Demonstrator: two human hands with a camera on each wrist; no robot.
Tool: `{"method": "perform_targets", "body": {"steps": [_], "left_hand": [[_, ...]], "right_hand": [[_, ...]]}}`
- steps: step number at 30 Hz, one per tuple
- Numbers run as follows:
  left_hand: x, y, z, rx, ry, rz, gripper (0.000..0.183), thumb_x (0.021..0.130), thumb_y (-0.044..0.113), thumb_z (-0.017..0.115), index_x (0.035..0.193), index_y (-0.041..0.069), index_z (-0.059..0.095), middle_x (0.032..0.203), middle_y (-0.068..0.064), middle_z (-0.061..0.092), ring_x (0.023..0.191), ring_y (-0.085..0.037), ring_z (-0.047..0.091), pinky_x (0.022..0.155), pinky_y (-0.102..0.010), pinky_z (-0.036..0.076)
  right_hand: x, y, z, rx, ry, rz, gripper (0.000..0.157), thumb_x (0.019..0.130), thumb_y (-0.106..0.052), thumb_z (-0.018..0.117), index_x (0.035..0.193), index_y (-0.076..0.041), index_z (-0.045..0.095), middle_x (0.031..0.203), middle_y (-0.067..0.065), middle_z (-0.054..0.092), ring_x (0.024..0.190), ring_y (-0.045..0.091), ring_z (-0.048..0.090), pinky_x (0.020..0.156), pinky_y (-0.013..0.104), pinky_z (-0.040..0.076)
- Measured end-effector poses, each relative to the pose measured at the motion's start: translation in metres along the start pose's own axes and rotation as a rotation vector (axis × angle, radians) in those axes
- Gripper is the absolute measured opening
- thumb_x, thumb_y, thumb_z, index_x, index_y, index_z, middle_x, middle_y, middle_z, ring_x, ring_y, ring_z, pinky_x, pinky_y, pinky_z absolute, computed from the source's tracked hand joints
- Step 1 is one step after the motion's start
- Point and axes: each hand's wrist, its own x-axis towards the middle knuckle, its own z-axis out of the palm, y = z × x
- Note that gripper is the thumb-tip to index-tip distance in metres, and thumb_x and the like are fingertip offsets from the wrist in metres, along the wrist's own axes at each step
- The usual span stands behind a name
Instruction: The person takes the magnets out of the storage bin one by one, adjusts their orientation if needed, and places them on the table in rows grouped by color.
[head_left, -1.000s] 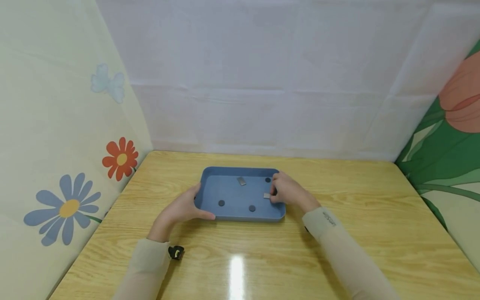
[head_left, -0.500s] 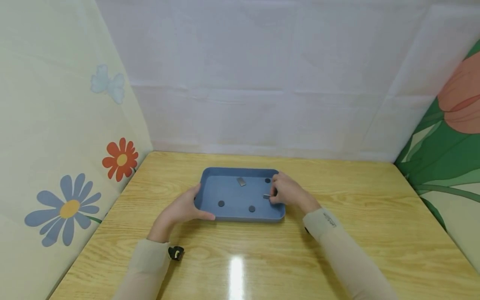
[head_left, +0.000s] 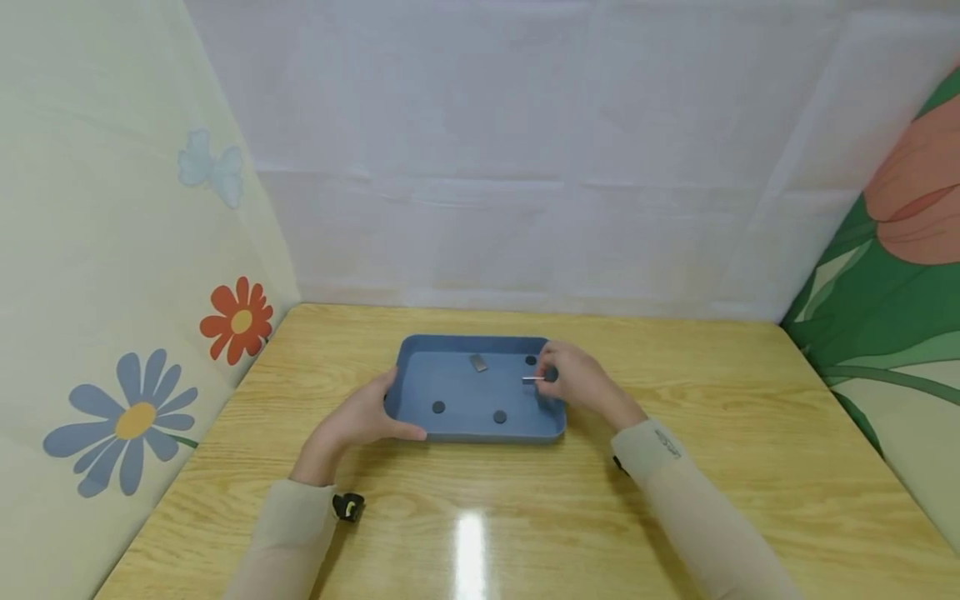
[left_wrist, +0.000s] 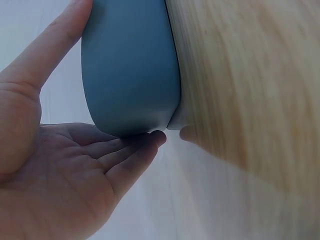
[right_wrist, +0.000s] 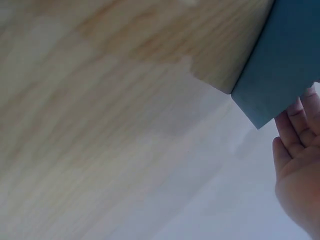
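Pinching that skinny tab (head_left: 529,379) by 3 o'clock in the tray (head_left: 461,387), the right hand (head_left: 579,382) barely has any edge, so it'd probably slip onto the 2 o'clock disc (head_left: 531,361). Left hand (head_left: 365,417), spread wide at 9, could shove the tray pressing too hard.

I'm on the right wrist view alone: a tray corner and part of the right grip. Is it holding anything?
Observer: Yes, in the head view the right grip pinches a thin, flat piece.
Operator: What else lies in the tray?
Observer: Three dark discs and a grey rectangular piece show in the tray.
Operator: And where's the left grip?
Observer: The left grip touches the tray's left end.
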Motion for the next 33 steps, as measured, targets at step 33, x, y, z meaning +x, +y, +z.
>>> {"method": "perform_targets", "body": {"steps": [33], "left_hand": [[0.005,-0.004,0.003,0.016,-0.002,0.016,0.135,0.073,0.049,0.092,0.161,-0.011,0.009,0.168,-0.032,0.016,0.155,-0.051,0.022,0.124,-0.063,0.029]], "right_hand": [[-0.012,0.011,-0.022,0.053,0.131,-0.016,0.004,0.092,-0.016,0.074,0.090,-0.013,0.075,0.117,0.006,0.066,0.115,0.031,0.063,0.098,0.048,0.056]]}}
